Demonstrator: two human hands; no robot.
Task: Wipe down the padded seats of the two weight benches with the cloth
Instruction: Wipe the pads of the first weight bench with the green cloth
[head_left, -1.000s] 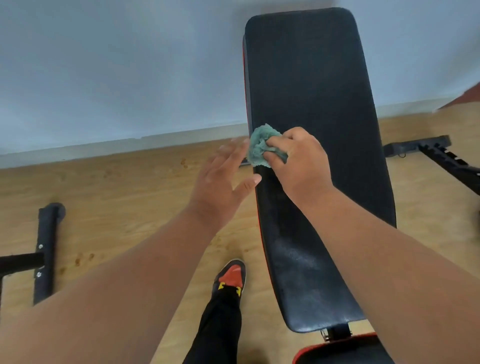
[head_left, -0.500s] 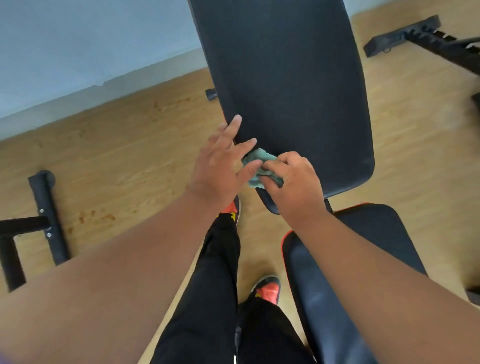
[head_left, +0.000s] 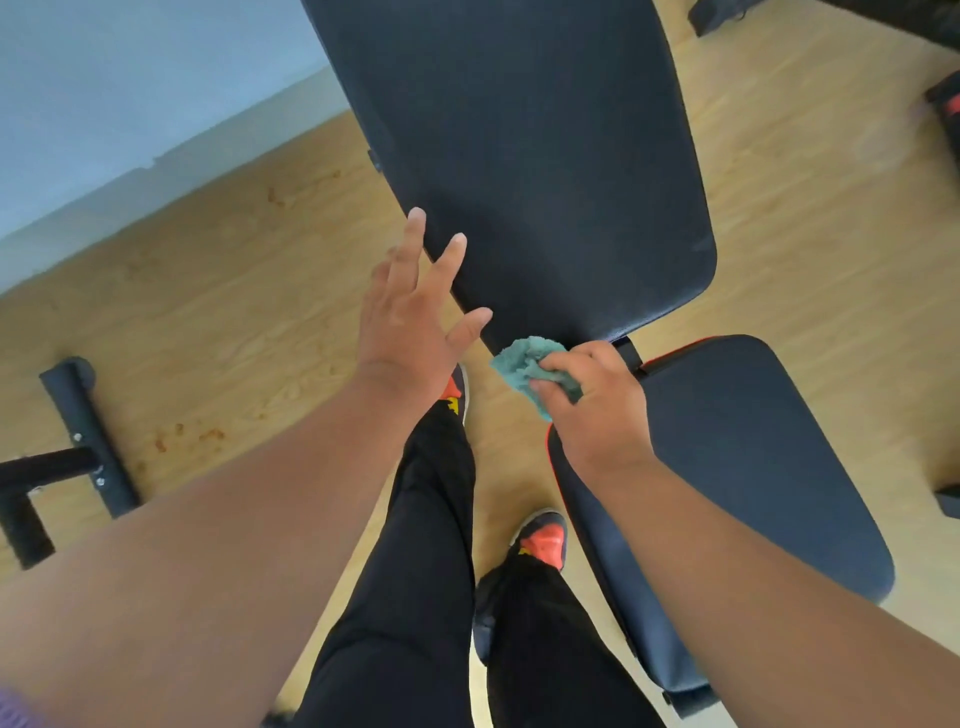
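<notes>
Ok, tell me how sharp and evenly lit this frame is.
Head view: wide-angle bend at the edges; soft daylight sheen on the back pad; left hand slightly motion-blurred; right hand and cloth fairly sharp; near forearms soft.

Back pad (head_left: 530, 156) cut off at the top edge; cloth (head_left: 524, 364) partly hidden inside the right hand (head_left: 592, 405).

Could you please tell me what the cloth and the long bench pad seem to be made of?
Crumpled teal cloth: apparently terry or microfibre, judging by its fuzzy, looped nap; matte.
Long black backrest pad: probably vinyl or faux leather over padding, judging by its smooth, faintly grained surface with a dull sheen and rounded corners. Real leather cannot be ruled out.
</notes>
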